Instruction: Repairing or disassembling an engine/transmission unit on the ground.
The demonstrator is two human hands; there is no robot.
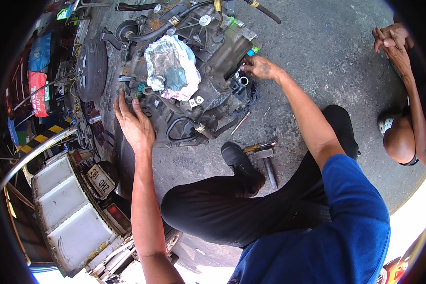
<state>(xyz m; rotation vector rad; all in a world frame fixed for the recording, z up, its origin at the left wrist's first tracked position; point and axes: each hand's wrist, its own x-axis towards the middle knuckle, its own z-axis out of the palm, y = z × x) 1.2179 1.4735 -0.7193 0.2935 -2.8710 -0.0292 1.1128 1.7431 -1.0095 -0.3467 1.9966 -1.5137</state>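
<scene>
Metal, likely heavy, best held by the edges of the engine part (214,72), with left hand (138,130) spread open, right hand (262,67) curled, grip unclear.

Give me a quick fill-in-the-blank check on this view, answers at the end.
1. On the greasy metal assembly, the crumpled whitish rag lies, left to right, ____ the left hand and the right hand.
2. The sleeve on the right arm is coloured ____.
3. Beside the black shoe lies a metal-headed ____.
4. Another person's clasped hands show near the picture's upper ____ corner.

Missing words: between; blue; hammer; right.
</scene>
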